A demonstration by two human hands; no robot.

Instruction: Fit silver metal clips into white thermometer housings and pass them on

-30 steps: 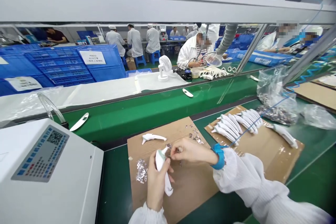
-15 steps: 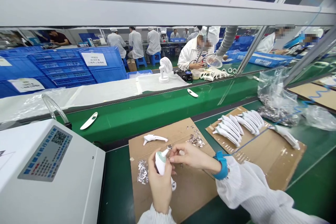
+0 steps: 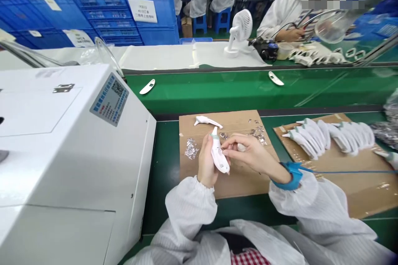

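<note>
My left hand (image 3: 205,161) grips a white plastic handheld device (image 3: 218,158), which stands tilted with its narrow tip up and a green band near the tip. My right hand (image 3: 250,153) reaches in from the right, its fingertips pinched against the device's side. Whether they also hold a small part is hidden. Both hands are above a cardboard sheet (image 3: 245,184). A white plastic shell (image 3: 207,121) lies on the sheet, along with a heap of silvery metal scraps (image 3: 191,149) and scattered bits (image 3: 257,134). A blue wrist strap (image 3: 292,177) circles my right wrist, with a blue cord running right.
A large white machine (image 3: 77,140) with a blue label stands left of the sheet. To the right, a second cardboard (image 3: 348,182) bears several white devices in rows. Beyond lie a green conveyor belt (image 3: 217,91), two white pieces, a fan, and a co-worker's arm.
My head has tilted down, so everything sits higher in view and my own chest shows. The device has turned, and my right fingers have moved from its tip to its side.
</note>
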